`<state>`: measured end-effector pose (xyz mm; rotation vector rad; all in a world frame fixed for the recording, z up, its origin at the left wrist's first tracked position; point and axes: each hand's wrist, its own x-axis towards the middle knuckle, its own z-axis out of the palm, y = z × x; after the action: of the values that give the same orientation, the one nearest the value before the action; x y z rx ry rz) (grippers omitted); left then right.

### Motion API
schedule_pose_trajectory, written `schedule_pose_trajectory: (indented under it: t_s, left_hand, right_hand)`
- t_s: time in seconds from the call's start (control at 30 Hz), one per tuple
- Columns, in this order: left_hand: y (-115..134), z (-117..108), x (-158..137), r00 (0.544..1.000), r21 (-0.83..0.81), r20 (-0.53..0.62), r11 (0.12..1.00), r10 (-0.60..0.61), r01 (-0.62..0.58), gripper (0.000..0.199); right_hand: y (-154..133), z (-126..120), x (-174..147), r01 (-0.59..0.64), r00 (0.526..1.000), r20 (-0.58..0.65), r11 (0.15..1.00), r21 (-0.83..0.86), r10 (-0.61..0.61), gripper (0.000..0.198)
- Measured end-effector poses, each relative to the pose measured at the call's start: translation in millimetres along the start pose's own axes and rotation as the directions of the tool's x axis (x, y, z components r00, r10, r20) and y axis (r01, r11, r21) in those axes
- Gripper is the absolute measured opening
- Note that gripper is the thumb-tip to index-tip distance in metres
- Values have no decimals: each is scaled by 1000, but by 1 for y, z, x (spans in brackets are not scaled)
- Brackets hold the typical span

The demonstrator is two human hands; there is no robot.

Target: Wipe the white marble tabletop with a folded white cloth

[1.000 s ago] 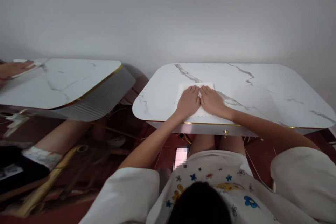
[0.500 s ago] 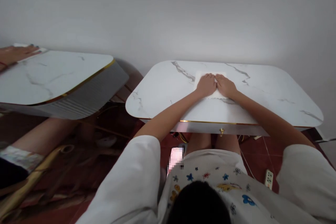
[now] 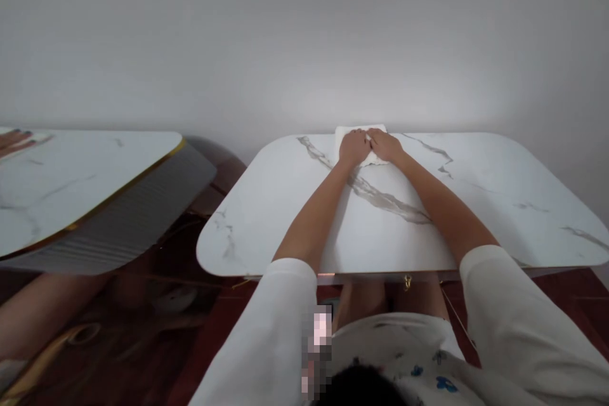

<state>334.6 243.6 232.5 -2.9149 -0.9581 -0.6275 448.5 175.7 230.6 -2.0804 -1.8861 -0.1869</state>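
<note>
A white cloth (image 3: 377,158) lies at the back edge of a white marble-patterned table (image 3: 285,216), up against the wall. My left hand (image 3: 354,147) lies flat on the cloth, pressing it down. Close beside it, my right hand (image 3: 385,144) also rests flat on the cloth, and the fingertips of the two nearly meet. Both arms stretch forward across the tabletop. Much of the cloth is hidden under my palms.
A second marble-patterned table (image 3: 109,171) stands to the left, with another person's hand (image 3: 16,141) on it. The grey wall (image 3: 304,32) rises behind both tables. A small gold knob (image 3: 408,283) shows at my table's front.
Both my hands have pushed the cloth away from me, from the middle of the tabletop to its back edge, and slightly left. The view has tilted up. The other person's hand has shifted.
</note>
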Motion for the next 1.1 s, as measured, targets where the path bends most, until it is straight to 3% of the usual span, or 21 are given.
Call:
schedule_pose_trajectory:
  t_s: [0.2, 0.5, 0.77, 1.1]
  left_hand:
    - [10, 10, 31, 999, 16, 24, 999, 49, -50, 33]
    - [49, 24, 35, 979, -38, 12, 978, 204, -203, 38]
    - [71, 7, -18, 968, -29, 20, 968, 251, -250, 42]
    - [100, -41, -127, 973, -56, 102, 977, 209, -204, 46]
  right_hand:
    - [27, 0, 7, -64, 997, -35, 998, -22, 63, 46]
    - [48, -11, -34, -167, 985, -63, 980, -109, 161, 52]
    - [17, -28, -89, -196, 980, -40, 975, -107, 193, 53]
    - [-43, -48, -178, -112, 994, -22, 990, -81, 111, 53]
